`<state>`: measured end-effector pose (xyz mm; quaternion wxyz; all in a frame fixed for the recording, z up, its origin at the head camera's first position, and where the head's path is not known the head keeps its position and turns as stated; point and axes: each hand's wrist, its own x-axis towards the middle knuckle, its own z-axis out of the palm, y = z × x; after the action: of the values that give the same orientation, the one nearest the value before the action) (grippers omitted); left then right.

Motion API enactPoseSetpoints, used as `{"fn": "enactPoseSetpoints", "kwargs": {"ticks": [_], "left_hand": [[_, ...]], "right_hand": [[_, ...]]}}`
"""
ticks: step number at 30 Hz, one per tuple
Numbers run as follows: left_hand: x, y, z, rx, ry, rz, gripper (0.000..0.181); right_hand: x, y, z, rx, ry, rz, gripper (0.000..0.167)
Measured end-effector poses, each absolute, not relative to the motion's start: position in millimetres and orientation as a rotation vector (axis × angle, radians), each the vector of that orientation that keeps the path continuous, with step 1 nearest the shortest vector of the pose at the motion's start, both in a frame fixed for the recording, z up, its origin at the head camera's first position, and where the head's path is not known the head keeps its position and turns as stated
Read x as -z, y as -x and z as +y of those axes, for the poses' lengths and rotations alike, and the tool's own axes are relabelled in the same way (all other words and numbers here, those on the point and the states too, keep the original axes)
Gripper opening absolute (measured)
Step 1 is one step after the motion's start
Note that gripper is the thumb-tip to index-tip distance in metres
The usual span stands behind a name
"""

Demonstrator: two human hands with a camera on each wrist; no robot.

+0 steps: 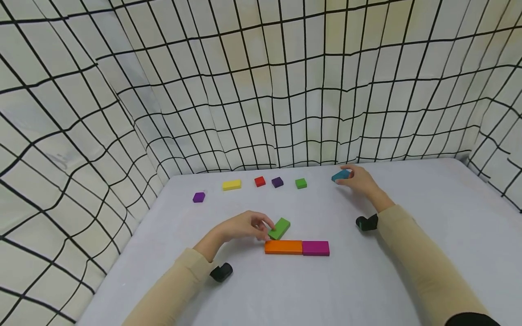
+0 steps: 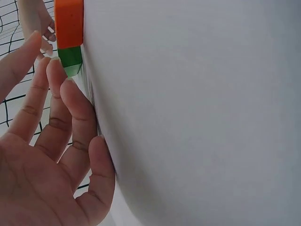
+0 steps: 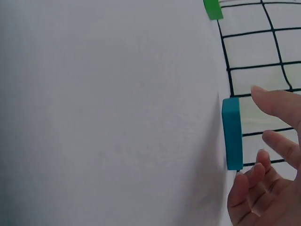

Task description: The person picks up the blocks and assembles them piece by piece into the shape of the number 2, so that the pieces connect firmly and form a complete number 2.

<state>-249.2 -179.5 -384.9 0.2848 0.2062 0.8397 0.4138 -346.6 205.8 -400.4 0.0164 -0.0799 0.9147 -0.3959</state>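
Note:
A light green block (image 1: pixel 279 228) lies slanted just behind a flat orange block (image 1: pixel 283 247), whose right end meets a magenta block (image 1: pixel 316 248). My left hand (image 1: pixel 244 225) is beside the green block's left side, fingers loosely bent. In the left wrist view the thumb stands apart from the fingers, with the orange block (image 2: pixel 69 23) and green block (image 2: pixel 70 60) beyond the fingertips. Far right, my right hand (image 1: pixel 360 181) has thumb and fingers spread around a blue block (image 1: pixel 340 175). In the right wrist view this blue block (image 3: pixel 232 134) shows no clear grip on it.
Along the table's (image 1: pixel 163 262) back lie a purple block (image 1: pixel 199 197), a yellow block (image 1: pixel 231 184), a red block (image 1: pixel 259 181), a dark purple block (image 1: pixel 277 182) and a small green block (image 1: pixel 301 183). Black netting (image 1: pixel 253 90) rises behind the table and at its sides.

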Motion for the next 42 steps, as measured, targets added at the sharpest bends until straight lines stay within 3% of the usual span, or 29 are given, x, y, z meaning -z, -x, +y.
{"fn": "enactPoseSetpoints", "kwargs": {"ticks": [5, 17, 42], "left_hand": [[384, 251, -178, -1.072, -0.546, 2.253, 0.030], [380, 254, -177, -1.040, -0.542, 2.244, 0.035], [376, 261, -169, -0.995, -0.501, 2.144, 0.034]], "right_hand": [[400, 354, 210, 1.162, 0.202, 2.822, 0.076], [399, 365, 210, 1.095, 0.145, 2.766, 0.086], [405, 365, 215, 1.053, 0.140, 2.815, 0.085]]}}
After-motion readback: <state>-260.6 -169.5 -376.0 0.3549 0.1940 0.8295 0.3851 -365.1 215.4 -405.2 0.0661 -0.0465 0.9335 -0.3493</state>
